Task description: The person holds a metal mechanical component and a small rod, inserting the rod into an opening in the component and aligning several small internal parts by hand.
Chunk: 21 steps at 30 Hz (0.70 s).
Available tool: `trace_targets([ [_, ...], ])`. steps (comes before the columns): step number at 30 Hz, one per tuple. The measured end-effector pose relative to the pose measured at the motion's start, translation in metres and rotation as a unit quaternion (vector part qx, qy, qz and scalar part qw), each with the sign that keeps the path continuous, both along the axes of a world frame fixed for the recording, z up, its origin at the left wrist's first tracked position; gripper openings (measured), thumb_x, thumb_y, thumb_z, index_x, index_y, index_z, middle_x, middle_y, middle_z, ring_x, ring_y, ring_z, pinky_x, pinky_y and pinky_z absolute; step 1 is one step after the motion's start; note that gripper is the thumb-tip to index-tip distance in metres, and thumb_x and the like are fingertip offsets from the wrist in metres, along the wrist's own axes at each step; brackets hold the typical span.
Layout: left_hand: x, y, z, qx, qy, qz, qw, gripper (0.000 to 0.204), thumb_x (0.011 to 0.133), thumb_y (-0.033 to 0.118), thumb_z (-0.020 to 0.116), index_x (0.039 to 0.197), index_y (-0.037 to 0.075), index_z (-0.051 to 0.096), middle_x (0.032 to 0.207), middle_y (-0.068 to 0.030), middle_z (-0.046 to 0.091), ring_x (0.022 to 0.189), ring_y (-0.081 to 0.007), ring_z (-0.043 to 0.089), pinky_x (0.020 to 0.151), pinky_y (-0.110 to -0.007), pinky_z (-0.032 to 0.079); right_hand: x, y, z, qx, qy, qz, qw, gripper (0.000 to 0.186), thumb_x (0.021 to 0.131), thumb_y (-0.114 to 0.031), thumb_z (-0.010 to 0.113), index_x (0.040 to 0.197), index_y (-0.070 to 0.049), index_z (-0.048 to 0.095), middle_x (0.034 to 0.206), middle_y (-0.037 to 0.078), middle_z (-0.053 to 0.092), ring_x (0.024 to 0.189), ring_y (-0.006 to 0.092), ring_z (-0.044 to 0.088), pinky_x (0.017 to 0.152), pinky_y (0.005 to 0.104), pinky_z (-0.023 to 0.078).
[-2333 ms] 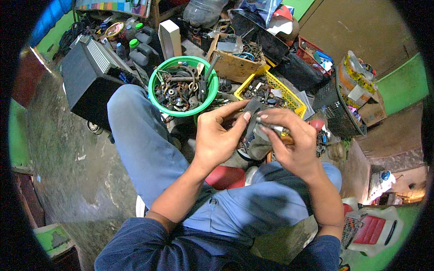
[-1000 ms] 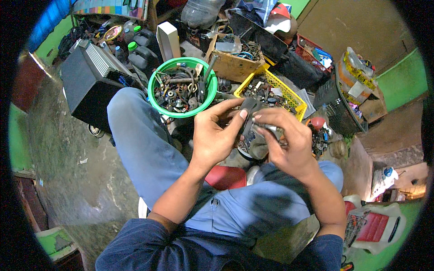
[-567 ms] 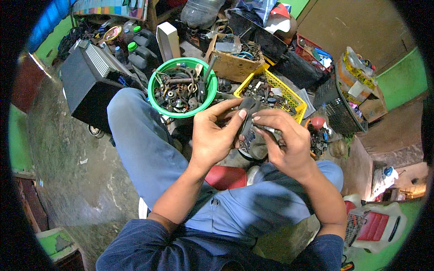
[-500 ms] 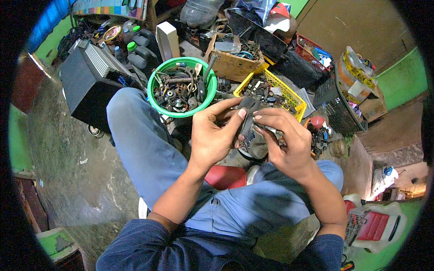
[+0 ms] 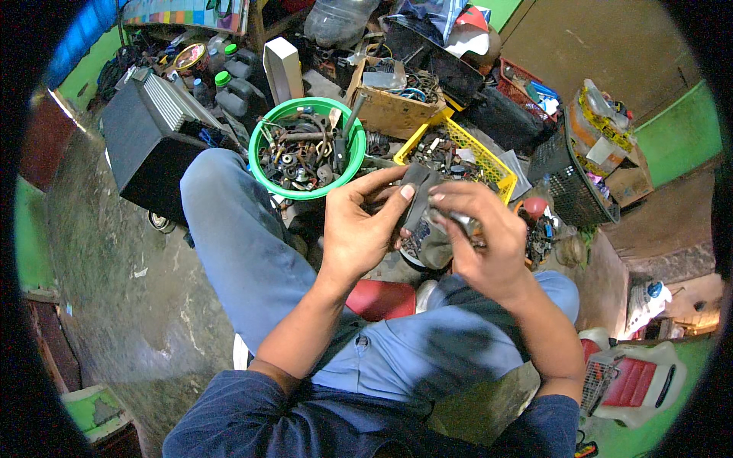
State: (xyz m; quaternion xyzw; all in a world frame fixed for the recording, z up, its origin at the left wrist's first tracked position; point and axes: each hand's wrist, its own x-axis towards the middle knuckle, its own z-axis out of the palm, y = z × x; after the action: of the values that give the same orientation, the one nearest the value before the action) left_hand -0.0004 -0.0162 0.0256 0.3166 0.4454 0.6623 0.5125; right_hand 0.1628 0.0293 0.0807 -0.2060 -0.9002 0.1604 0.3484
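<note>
In front of my chest, above my crossed legs, my left hand [image 5: 365, 221] pinches a dark grey flat piece [image 5: 420, 191] between thumb and fingers. A groove or fold runs along it; what kind of part it is cannot be told. My right hand [image 5: 485, 229] is closed at its right edge, thumb and fingertips bent together. Something greyish and cloth-like [image 5: 437, 250] shows just below those fingertips; whether they grip it is unclear. Beyond my hands stand a green basin [image 5: 261, 177] of mixed metal parts and a yellow basket [image 5: 496, 164] of small parts.
A cardboard box [image 5: 393, 113] of wires sits behind the basin. To its left are a black box-shaped case [image 5: 141, 137] and bottles with green caps [image 5: 223, 79]. At right, a black crate [image 5: 569, 164] leans beside taped cartons. A red seat-like object [image 5: 382, 300] lies between my legs.
The dark grey piece has turned slightly, so more of its broad face shows. My right fingertips have shifted a little along its edge. My left hand has hardly moved.
</note>
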Motion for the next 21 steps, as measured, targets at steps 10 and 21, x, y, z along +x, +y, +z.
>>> trace_targets([
  [10, 0.0005, -0.0007, 0.0043, -0.005, 0.015, 0.009, 1.000, 0.031, 0.092, 0.009, 0.066, 0.117, -0.008, 0.062, 0.081, -0.0096, 0.070, 0.050, -0.0070, 0.056, 0.040, -0.021, 0.042, -0.0002, -0.0041, -0.0057, -0.007, -0.003, 0.009, 1.000, 0.028, 0.076, 0.006, 0.070, 0.102, 0.000, 0.062, 0.103, 0.017, 0.065, 0.095, 0.0333, 0.067, 0.080, 0.0378, 0.055],
  [21, 0.0017, -0.0012, 0.0043, -0.002, 0.000, 0.006, 1.000, 0.031, 0.092, 0.010, 0.067, 0.118, -0.007, 0.062, 0.079, -0.0085, 0.069, 0.050, -0.0068, 0.056, 0.040, -0.021, 0.042, -0.0006, -0.0027, -0.0013, -0.007, -0.004, 0.005, 1.000, 0.029, 0.076, 0.007, 0.069, 0.103, 0.000, 0.062, 0.102, 0.018, 0.065, 0.094, 0.0344, 0.067, 0.079, 0.0390, 0.055],
])
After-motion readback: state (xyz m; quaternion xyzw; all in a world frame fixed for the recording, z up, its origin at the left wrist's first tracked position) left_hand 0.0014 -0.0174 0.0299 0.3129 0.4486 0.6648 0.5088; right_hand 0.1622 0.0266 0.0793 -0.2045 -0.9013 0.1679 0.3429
